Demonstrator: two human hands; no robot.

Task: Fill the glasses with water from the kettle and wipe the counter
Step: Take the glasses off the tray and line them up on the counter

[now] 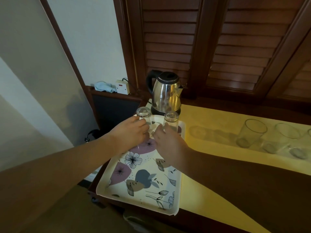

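Observation:
Two clear glasses stand upside down at the far end of a flower-patterned tray (141, 197). My left hand (130, 134) grips the left glass (143, 115) near its rim. My right hand (168, 142) grips the right glass (171, 119) the same way. Just behind the tray a steel kettle (165, 93) with a black handle sits on its base. On the yellow counter (210, 158) to the right stand more glasses upright, the nearest (251, 135) empty. A light blue cloth (103, 86) lies on a ledge at the back left.
A white wall socket box (122, 86) with a cable sits beside the cloth. Dark louvred wooden doors (202, 47) rise behind the counter. The tray's near corner overhangs the counter's front left edge. A dark panel stands to the left of the kettle.

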